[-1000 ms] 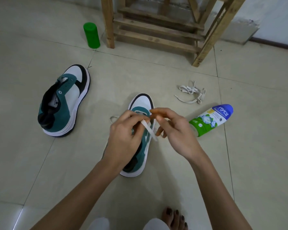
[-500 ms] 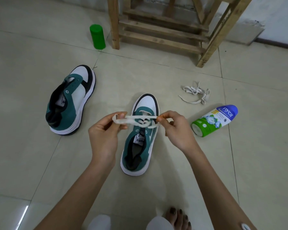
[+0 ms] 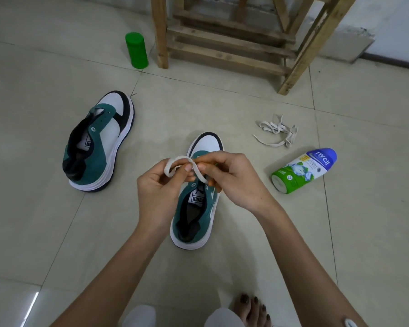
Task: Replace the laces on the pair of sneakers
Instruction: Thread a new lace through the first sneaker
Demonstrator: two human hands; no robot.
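Head view: lacing the near green sneaker (image 3: 207,147) is under way, with the grip of the left hand (image 3: 159,185) and of the right hand (image 3: 236,180) each pinching the white lace (image 3: 178,158). Next, probably, the lace tip needs guiding into an eyelet.

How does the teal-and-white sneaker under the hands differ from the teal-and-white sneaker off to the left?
The teal-and-white sneaker under the hands has a flat white lace looped above it, pinched by the left hand and right hand. The teal-and-white sneaker at left lies untouched, no lace showing. The middle one points straight away; the left one angles toward the upper right. Shared: same colours, both sole-down on the tiled floor.
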